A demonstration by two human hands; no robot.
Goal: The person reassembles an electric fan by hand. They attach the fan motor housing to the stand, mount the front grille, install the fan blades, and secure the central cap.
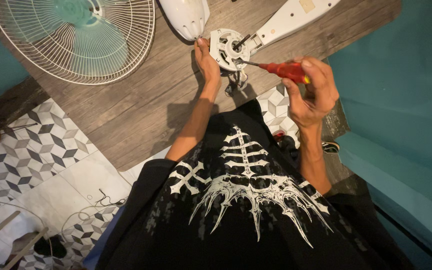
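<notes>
— Two hands on the job: the left hand (pixel 207 62) is pressed flat-fingered against the rim of the round white motor plate (pixel 229 48), steadying it without closing round it, and the right hand (pixel 312 92) is wrapped tight on the red-handled screwdriver (pixel 281 69)

— Where does the plate sit?

— On the wooden worktop (pixel 126 107), at its far side, between the white domed motor cover (pixel 186 17) and the long white fan stand (pixel 291 17), which looks joined to it. The screwdriver's tip lies on the plate's face, near the middle, beside the dark shaft

— So which step would you call it?

— Working a screw on the plate, I'd judge. Whether it is going in or coming out, one picture cannot say, and the screw head itself is too small to make out

— And the next move?

— By my reckoning, keeping the blade square in the slot and pushing down while the wrist turns, with the left hand bracing so the plate does not spin or slide. Thin wires (pixel 236 85) hang just below the plate, close to that thumb, so they want keeping out from under it

— Anything else about?

— The fan grille with pale green blades (pixel 76 37) lies well apart on the left of the worktop
</notes>
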